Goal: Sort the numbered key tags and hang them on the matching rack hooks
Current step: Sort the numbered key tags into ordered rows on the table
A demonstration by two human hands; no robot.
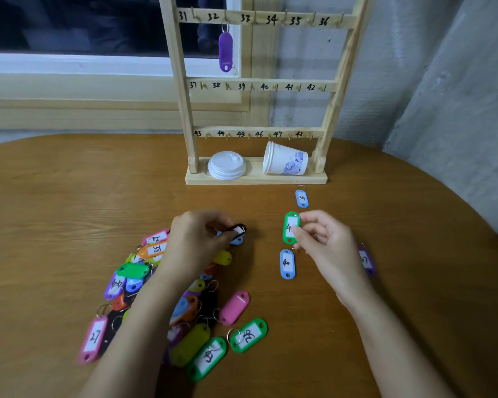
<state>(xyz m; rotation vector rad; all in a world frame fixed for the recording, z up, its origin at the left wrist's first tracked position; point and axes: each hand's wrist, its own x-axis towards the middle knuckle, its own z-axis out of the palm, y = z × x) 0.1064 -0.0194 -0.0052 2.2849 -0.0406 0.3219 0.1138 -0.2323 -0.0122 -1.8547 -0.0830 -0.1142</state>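
While my left hand [197,239] curls at the far edge of the tag pile [144,282], its fingertips pinch a black tag [238,228]. My right hand [324,239], well apart from it, pinches a green tag [291,228] by its long edge; the label starts with 4, second digit hidden. Blue tag 34 [302,198] lies beyond it and blue tag 40 [287,264] nearer me, both flat on the table [69,196]. One purple tag [225,51] hangs on the rack [181,81] by 32.

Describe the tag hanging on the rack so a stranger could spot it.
Start at the tall wooden hook rack standing upright at the back. On its rail numbered 31 to 36, a purple plastic key tag hangs by number 32. It is the only tag hanging there.
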